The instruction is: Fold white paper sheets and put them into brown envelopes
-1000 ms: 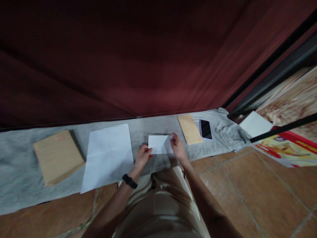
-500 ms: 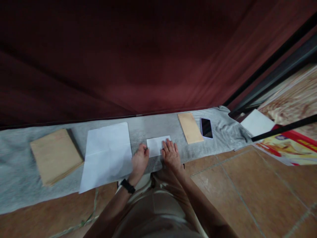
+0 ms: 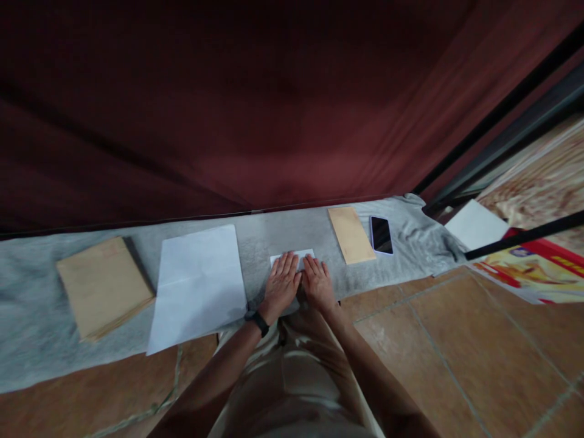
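A folded sheet of white paper lies on the grey cloth in front of me, mostly covered by my hands. My left hand rests flat on its left part, fingers stretched out. Over the right part lies my right hand, also flat with its fingers extended. The two hands almost meet in the middle. To the left is a stack of larger white paper. A tan envelope lies to the right of my hands.
Grey cloth covers the narrow bench. Brown envelopes are stacked at the far left, and a phone lies right of the single envelope. A dark red curtain hangs behind. A printed red-and-yellow package is at right.
My left hand has moved right from the paper's left edge and now lies flat on the paper with fingers extended. My right hand has stayed nearly in place.
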Available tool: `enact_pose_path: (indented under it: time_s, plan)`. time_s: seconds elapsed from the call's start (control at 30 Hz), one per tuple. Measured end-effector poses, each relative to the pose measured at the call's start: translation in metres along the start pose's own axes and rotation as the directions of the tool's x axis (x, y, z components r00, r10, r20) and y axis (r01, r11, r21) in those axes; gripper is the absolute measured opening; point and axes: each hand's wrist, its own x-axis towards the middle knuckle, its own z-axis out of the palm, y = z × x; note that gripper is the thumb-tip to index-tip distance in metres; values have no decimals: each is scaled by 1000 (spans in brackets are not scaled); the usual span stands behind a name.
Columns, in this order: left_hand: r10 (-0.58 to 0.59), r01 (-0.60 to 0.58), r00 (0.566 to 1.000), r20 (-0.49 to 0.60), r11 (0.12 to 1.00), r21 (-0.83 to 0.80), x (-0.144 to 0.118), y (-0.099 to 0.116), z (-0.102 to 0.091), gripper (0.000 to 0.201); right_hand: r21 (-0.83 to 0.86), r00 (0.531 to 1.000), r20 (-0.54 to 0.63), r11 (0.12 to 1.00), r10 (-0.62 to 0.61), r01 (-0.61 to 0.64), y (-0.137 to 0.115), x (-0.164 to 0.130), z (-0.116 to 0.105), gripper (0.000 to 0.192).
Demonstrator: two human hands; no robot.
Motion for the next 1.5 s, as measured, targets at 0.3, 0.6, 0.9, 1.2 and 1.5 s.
enact_pose_path:
  time_s: [0.3,0.6,0.9,1.2,1.5]
  plan:
    - [29,-31,998,50,998,49,1,-3,-1,58,47,993,83,995,-86,82,3,21,-3,50]
    - [-25,25,1000,13,999,36,-3,-9,-3,62,-53,998,33,997,-53,55,13,15,1,56]
    - [-108,108,994,-6,994,24,-15,-22,-9,67,-69,999,3,997,-43,43,24,6,-5,57]
    - [-189,192,981,-49,979,67,-17,-19,-12,63,-99,999,-42,995,-25,21,30,0,-2,59]
    - [108,-110,994,26,992,63,-11,20,5,58,-147,998,-29,988,-52,47,32,0,-1,57]
